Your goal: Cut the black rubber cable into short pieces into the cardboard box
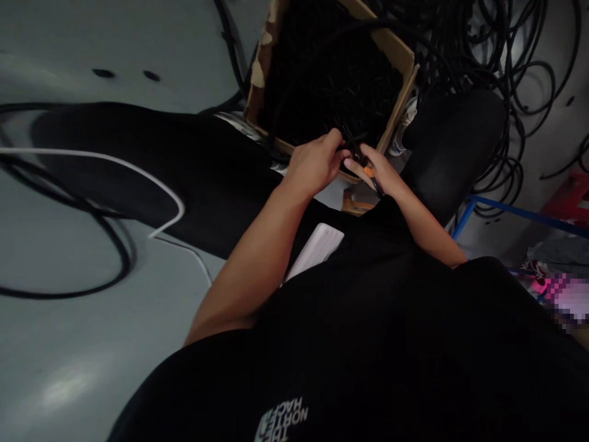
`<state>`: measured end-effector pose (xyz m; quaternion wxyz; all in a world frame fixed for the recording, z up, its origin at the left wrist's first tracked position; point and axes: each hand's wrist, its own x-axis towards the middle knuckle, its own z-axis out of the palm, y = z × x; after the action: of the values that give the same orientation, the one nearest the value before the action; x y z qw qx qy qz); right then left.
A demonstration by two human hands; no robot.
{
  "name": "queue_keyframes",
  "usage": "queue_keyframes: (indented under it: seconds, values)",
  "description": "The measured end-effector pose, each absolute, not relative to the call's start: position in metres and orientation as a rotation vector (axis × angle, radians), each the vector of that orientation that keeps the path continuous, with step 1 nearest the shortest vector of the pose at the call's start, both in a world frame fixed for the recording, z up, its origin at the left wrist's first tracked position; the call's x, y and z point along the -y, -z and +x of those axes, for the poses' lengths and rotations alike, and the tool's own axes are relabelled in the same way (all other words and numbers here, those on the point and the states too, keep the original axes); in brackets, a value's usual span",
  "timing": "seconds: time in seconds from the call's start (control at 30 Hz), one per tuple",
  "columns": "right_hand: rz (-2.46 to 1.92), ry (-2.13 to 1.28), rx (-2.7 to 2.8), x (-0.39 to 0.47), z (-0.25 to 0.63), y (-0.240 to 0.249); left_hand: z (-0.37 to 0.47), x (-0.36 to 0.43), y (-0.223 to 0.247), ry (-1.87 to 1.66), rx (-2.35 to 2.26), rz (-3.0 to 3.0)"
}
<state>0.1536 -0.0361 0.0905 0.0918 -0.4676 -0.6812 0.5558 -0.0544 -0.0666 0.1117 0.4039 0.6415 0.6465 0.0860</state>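
My left hand [315,161] is closed, thumb and fingertips pinching a thin dark piece over the near edge of a cardboard box [400,52]. Just to its right, my right hand [381,172] is wrapped round a small tool with orange and black handles [369,172]. The tool's dark head meets the dark piece between my hands; fine detail there is too dim to make out. Many short black pieces [331,73] fill the box, which stands between my legs. A thick black cable [359,26] arches over it.
Coiled black cables [506,73] lie on the floor at the upper right. A blue metal frame [519,210] and a red object [570,199] are at the right. A white device [317,248] rests by my lap; a white cable [115,161] crosses my left leg.
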Motion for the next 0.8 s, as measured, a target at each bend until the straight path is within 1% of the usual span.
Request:
queue_keyframes:
  seconds: [0.1, 0.27, 0.47, 0.67, 0.8]
  values:
    - [-1.478, -1.639, 1.952, 0.037, 0.157, -0.090, -0.056, 0.064, -0.108, -0.205, -1.692, 1.591]
    - [-1.465, -1.643, 1.926, 0.044, 0.168, -0.086, -0.063, 0.061, -0.100, -0.262, -1.743, 1.530]
    - [-1.406, -1.839, 1.678, 0.046, 0.165, -0.069, -0.067, 0.063, -0.085, -0.432, -1.596, 1.564]
    - [-1.374, -1.781, 1.562, 0.041, 0.161, -0.059, -0.063, 0.064, -0.076, -0.423, -1.368, 1.633]
    - [-1.400, -1.783, 1.452, 0.042, 0.161, -0.064, -0.062, 0.066, -0.080, -0.449, -1.365, 1.626]
